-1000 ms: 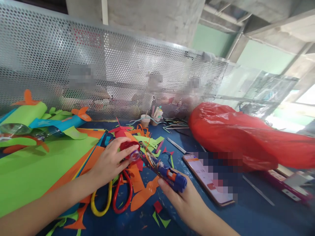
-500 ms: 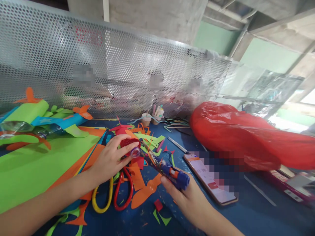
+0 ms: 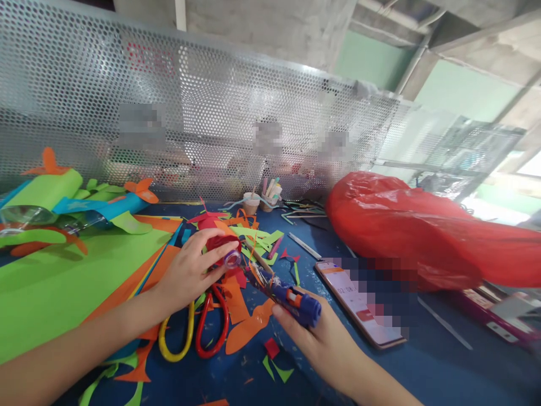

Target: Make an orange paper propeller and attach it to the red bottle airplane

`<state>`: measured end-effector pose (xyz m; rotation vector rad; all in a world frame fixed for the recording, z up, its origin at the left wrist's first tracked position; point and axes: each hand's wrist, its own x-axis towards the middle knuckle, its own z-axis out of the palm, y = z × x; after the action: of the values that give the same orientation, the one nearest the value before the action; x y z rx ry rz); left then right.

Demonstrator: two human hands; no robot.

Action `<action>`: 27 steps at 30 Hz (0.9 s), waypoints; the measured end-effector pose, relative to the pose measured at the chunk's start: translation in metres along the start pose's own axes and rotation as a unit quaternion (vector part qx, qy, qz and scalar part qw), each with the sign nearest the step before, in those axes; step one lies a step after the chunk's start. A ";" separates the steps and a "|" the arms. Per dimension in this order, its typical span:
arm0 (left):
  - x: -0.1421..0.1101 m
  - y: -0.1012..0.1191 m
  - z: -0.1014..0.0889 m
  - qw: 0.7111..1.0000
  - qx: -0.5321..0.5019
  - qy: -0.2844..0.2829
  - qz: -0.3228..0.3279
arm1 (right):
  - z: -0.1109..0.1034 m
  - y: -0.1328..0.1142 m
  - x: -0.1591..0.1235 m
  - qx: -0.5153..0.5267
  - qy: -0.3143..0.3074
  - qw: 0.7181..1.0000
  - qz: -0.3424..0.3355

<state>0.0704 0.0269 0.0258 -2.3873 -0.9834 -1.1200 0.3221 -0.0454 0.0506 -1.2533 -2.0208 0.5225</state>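
My left hand (image 3: 192, 265) is closed around a plastic bottle wrapped in red paper (image 3: 217, 243). The clear neck of the bottle (image 3: 232, 259) faces me, with a purplish ring at its mouth. In my right hand (image 3: 315, 332) is a blue glue gun (image 3: 298, 304) with an orange part on its body. Its tip, crusted with whitish and orange bits, points toward the bottle neck; whether they touch I cannot tell. Scissors with one yellow and one red handle (image 3: 213, 327) lie just below my left hand, their blades hidden. An orange paper shape (image 3: 249, 327) lies between my hands.
Green paper sheets (image 3: 84, 282) and finished-looking paper-covered bottles (image 3: 103, 208) lie left. Paper scraps (image 3: 264, 239) litter the blue table (image 3: 338, 372). A phone (image 3: 359, 307), a red plastic bag (image 3: 401, 231) and a white pen (image 3: 304, 246) are right. Cups (image 3: 251, 204) stand before a perforated metal screen (image 3: 228, 113).
My right hand and the glue gun have shifted slightly left and down. My left hand still holds the bottle in nearly the same place. The view has moved a little.
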 end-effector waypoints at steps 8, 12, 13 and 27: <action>-0.001 0.001 0.000 1.000 -0.001 -0.012 0.000 | 0.002 -0.005 -0.001 0.008 -0.010 1.000 -0.001; -0.001 0.002 0.000 1.000 -0.004 -0.013 0.001 | 0.004 -0.008 -0.001 0.006 -0.037 0.999 0.000; -0.001 0.002 0.000 1.000 -0.005 -0.013 0.002 | 0.004 -0.008 -0.001 0.006 -0.041 0.999 0.000; -0.001 0.004 0.001 1.000 -0.014 -0.006 0.012 | 0.005 -0.011 0.000 0.025 -0.037 0.999 -0.010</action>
<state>0.0732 0.0243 0.0249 -2.4228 -0.9462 -1.1194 0.3116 -0.0502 0.0549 -1.1976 -2.0662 0.6134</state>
